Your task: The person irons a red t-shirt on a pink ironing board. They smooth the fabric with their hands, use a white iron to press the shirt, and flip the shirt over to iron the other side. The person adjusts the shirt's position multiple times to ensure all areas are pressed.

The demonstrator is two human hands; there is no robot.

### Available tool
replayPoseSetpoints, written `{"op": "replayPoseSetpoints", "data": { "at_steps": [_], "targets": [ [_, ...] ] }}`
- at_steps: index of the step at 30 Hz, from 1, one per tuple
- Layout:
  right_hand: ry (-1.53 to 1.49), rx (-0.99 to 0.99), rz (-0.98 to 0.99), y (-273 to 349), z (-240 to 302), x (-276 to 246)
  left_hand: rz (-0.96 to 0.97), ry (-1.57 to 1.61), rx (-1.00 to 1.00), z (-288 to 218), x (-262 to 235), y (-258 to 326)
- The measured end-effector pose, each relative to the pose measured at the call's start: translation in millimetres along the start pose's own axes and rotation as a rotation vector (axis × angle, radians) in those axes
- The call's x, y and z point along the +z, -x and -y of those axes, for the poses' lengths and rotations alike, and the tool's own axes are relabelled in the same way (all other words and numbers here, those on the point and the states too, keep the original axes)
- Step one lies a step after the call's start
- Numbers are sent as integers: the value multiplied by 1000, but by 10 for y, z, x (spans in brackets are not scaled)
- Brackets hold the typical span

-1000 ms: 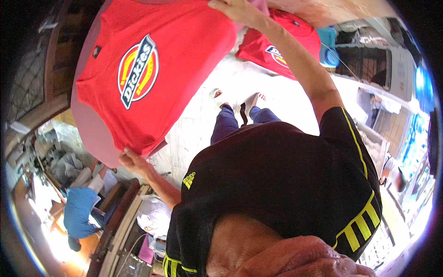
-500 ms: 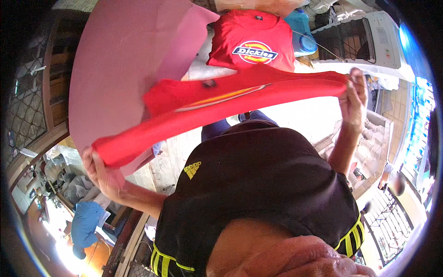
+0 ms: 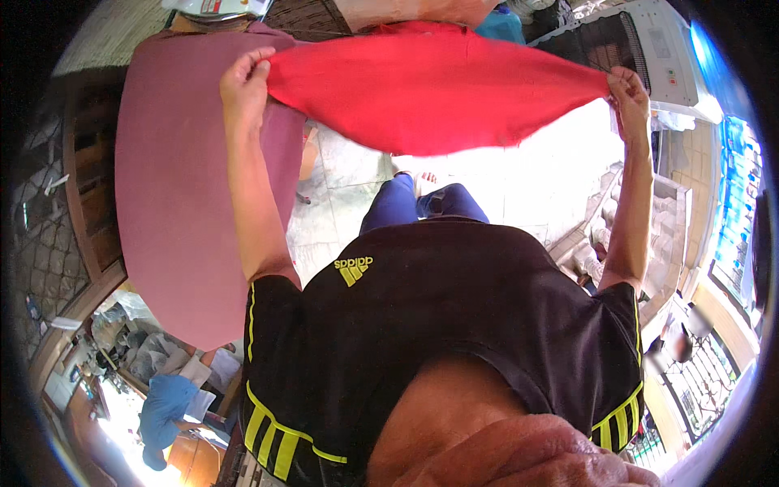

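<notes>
Two hands hold one red garment (image 3: 438, 93) stretched out in the air ahead of the person, well above the floor. The left hand (image 3: 245, 77) pinches its left end, fingers closed on the cloth; the right hand (image 3: 629, 89) grips the right end the same way. The hands are well apart, arms raised, and the cloth sags in a shallow curve between them. The side showing is plain red.

Just left of the garment, and partly behind the left forearm, lies a large rounded table top covered in dull pink cloth (image 3: 178, 187). The red cloth's left end overlaps its far edge in the view; whether they touch cannot be told.

Below the garment: pale tiled floor (image 3: 341, 195), strongly sunlit to the right, with the person's blue trousers (image 3: 406, 207) and a black shirt with yellow stripes (image 3: 438, 325) filling the lower middle.

Far right, a white appliance with a dark grille (image 3: 649, 45). Lower left, a figure in blue (image 3: 166, 410), bent over, small and distorted.

The lower edge is taken up by a blurred, close patch of skin. The garment's far side is hidden. Rim areas are dark and bent by the lens.
</notes>
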State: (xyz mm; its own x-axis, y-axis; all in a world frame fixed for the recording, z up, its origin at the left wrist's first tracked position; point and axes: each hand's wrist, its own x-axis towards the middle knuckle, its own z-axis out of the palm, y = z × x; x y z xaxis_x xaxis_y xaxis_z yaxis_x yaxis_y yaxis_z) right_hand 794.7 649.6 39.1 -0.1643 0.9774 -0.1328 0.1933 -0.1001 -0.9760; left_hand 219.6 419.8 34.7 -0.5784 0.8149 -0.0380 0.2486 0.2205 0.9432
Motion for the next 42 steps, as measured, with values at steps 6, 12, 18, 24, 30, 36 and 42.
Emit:
{"op": "replayPoseSetpoints", "data": {
  "at_steps": [6,12,18,24,30,36,42],
  "targets": [
    [-113,-73,-73,32,-183,48,-165,-254,227,-201,179,95],
    [-227,102,-18,445,-1910,165,-260,-520,243,925,844,756],
    [-42,274,67,732,-3810,466,-189,-618,52,3281,1353,1119],
    [46,325,38,784,-3756,435,-345,-390,-73,3626,1522,1252],
    [-35,382,114,777,-3929,459,-323,-392,-109,3689,1492,1347],
    [219,222,-1,733,-3997,489,-284,-606,71,3304,1695,850],
    [299,248,49,359,-3550,1048,-120,-454,75,3355,2272,-501]
  ]
}}
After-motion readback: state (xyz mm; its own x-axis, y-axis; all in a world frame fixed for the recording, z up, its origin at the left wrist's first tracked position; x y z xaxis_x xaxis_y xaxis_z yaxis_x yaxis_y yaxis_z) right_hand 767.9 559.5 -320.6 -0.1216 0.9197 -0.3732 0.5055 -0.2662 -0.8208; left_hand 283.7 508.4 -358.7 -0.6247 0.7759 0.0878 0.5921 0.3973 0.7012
